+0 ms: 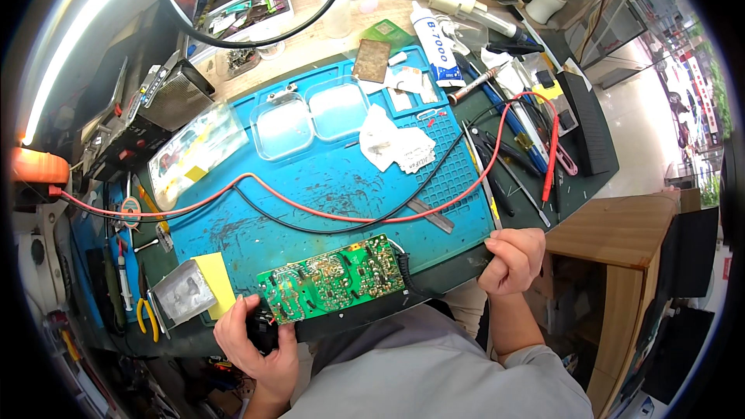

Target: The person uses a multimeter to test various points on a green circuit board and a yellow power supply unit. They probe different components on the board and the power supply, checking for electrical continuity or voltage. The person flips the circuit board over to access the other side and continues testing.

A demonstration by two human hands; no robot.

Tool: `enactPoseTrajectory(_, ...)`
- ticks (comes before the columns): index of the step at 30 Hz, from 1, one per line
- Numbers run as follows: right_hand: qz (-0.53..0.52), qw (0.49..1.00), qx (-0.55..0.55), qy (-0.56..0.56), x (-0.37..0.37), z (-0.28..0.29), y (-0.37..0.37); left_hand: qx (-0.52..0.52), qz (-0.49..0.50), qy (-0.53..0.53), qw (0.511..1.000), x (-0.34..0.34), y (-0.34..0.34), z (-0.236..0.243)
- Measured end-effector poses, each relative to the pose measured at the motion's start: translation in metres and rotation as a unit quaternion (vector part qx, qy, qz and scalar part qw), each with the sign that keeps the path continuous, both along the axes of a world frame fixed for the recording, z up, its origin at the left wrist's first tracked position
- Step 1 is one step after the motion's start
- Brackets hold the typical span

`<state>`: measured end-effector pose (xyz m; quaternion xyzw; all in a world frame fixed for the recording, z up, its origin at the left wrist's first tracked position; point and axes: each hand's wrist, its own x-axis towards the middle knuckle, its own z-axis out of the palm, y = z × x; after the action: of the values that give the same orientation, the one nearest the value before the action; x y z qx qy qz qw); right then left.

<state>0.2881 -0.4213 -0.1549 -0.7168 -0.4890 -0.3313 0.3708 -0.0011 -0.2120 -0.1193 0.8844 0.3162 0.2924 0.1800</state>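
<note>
A green circuit board [326, 278], solder side up, lies at the near edge of the blue mat [225, 240], with a black cable at its right end. My left hand [252, 341] grips its left end, where black parts hang below. My right hand [512, 260] is closed at the near end of a slim rod-like tool [486, 185] with a yellow section, lying at the mat's right edge. A yellow card [213, 271] and a metal cover [182, 292] sit left of the board. Red [349, 216] and black test leads loop across the mat.
Two clear trays [281, 128], crumpled paper [396, 147], a glue tube [436, 45] and a bagged item [194, 151] are toward the back. Pens and tools [528, 147] crowd the right side, pliers [147, 318] the left. Boxy equipment [167, 109] stands back left; a wooden cabinet [605, 229] stands right.
</note>
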Motion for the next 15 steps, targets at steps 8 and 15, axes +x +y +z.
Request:
enactPoseTrajectory(8, 0.001, 1.000, 0.002, -0.010, -0.0001, 0.0026, 0.0017, 0.025, 0.014, -0.002, 1.000, 0.0010, 0.0016, -0.0040)
enactPoseTrajectory(15, -0.001, 1.000, 0.021, -0.011, 0.0017, -0.0022, 0.0029, 0.016, 0.004, -0.012, 1.000, 0.0033, 0.0006, -0.0004)
